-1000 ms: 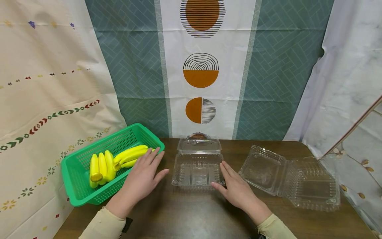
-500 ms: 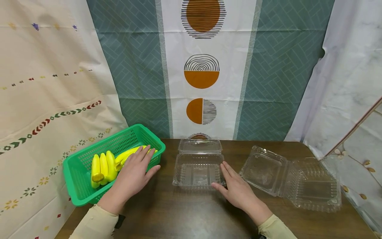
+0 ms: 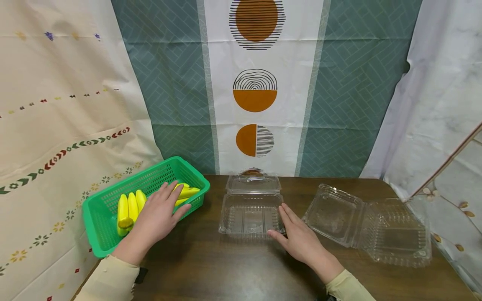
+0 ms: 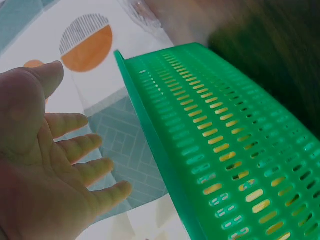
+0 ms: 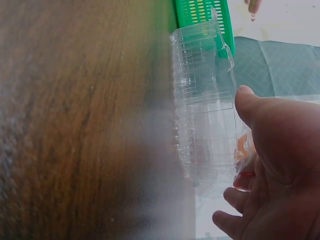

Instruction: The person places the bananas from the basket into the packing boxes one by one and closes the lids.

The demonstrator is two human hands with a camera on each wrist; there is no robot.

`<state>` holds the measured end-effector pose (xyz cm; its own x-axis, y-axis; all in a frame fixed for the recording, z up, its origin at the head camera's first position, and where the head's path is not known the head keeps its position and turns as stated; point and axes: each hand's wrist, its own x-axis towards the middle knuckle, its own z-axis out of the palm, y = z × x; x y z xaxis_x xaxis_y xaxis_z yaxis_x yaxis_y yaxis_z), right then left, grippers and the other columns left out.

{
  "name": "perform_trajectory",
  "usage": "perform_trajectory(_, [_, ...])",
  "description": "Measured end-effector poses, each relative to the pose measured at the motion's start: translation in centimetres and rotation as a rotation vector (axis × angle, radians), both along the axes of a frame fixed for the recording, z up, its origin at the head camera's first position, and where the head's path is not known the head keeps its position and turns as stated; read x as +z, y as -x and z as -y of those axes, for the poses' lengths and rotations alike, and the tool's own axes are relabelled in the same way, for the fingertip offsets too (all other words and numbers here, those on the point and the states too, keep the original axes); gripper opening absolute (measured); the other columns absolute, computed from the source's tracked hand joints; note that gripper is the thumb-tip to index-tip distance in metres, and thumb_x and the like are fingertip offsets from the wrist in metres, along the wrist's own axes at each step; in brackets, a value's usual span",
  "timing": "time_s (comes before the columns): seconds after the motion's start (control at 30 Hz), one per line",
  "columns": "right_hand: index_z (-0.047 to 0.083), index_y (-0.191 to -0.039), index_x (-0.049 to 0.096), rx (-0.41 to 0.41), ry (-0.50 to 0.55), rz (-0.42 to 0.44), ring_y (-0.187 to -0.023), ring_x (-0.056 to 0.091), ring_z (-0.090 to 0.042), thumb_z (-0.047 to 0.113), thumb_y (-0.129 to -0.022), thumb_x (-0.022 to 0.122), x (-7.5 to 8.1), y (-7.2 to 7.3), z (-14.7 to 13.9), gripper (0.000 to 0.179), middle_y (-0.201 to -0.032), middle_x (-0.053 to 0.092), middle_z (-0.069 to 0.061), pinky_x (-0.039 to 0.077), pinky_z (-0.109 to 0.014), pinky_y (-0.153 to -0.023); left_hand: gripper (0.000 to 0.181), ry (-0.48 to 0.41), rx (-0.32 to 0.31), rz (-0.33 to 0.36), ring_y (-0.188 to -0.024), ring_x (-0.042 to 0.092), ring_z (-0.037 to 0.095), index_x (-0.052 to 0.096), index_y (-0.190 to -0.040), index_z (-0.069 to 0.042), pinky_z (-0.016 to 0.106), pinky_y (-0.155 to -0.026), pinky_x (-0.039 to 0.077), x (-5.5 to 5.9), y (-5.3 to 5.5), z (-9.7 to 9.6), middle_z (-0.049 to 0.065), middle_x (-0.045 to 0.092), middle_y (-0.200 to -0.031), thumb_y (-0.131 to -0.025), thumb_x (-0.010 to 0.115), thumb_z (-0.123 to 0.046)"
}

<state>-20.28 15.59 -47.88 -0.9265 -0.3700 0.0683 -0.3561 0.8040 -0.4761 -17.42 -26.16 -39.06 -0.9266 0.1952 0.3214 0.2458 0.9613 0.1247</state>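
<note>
Above the near side of a green basket (image 3: 109, 246) hovers my left hand (image 3: 156, 215), fingers extended, holding nothing. In the left wrist view the same hand (image 4: 60, 155) is beside the basket's slotted wall (image 4: 200, 115), apart from it. Yellow bananas (image 3: 123, 211) lie in the basket in two groups, partly covered by the hand. My right hand (image 3: 301, 238) is at the right edge of an open clear plastic clamshell container (image 3: 251, 217), its lid folded back. In the right wrist view its thumb and fingers are at the container's (image 5: 210, 115) rim, not curled round it.
A second clear clamshell container (image 3: 393, 232) lies open at the right, its lid (image 3: 333, 213) toward the middle. The brown wooden table (image 3: 233, 267) ends at a patterned curtain (image 3: 260, 104) behind, with more cloth hanging on both sides.
My left hand has moved left and slightly down over the basket, uncovering the right-hand bananas and covering part of the left ones. The right hand stays at the container.
</note>
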Motion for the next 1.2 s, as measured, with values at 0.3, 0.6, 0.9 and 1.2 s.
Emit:
perform_trajectory(0.3, [0.003,-0.175,0.023,0.001,-0.001,0.001,-0.165,0.025,-0.041,0.06,-0.109,0.063,0.0,0.0,-0.1,0.096,-0.183,0.015,-0.016,0.033,-0.067,-0.125,0.07,0.007,0.01,0.03,-0.156,0.034,0.057,0.051,-0.161,0.004,0.076,-0.121,0.03,0.8,0.0,0.9,0.029,0.044,-0.168,-0.108,0.073,-0.037])
perform_trajectory(0.6, [0.002,-0.175,0.023,0.005,-0.002,0.015,-0.165,0.024,-0.041,0.06,-0.109,0.063,0.1,0.0,-0.1,0.097,-0.183,0.014,-0.017,0.032,-0.067,-0.125,0.07,0.016,0.026,0.036,-0.154,0.036,0.059,0.051,-0.161,0.002,0.077,-0.119,0.032,1.4,-0.1,1.6,0.029,0.046,-0.166,-0.108,0.073,-0.038])
perform_trajectory(0.9, [0.002,-0.175,0.023,0.005,0.0,0.02,-0.165,0.024,-0.041,0.057,-0.109,0.064,0.2,-0.2,0.0,0.095,-0.183,0.015,-0.017,0.031,-0.067,-0.125,0.071,0.029,0.027,0.068,-0.154,0.035,0.06,0.049,-0.163,0.002,0.078,-0.12,0.029,1.9,0.2,2.2,0.03,0.045,-0.167,-0.109,0.071,-0.039])
perform_trajectory(1.2, [0.002,-0.175,0.024,0.004,0.003,0.009,-0.165,0.025,-0.042,0.056,-0.109,0.065,0.1,-0.1,-0.1,0.094,-0.183,0.015,-0.017,0.032,-0.067,-0.125,0.071,0.04,0.039,0.095,-0.154,0.035,0.06,0.048,-0.163,0.004,0.078,-0.119,0.031,2.4,0.7,2.6,0.031,0.044,-0.167,-0.111,0.068,-0.04])
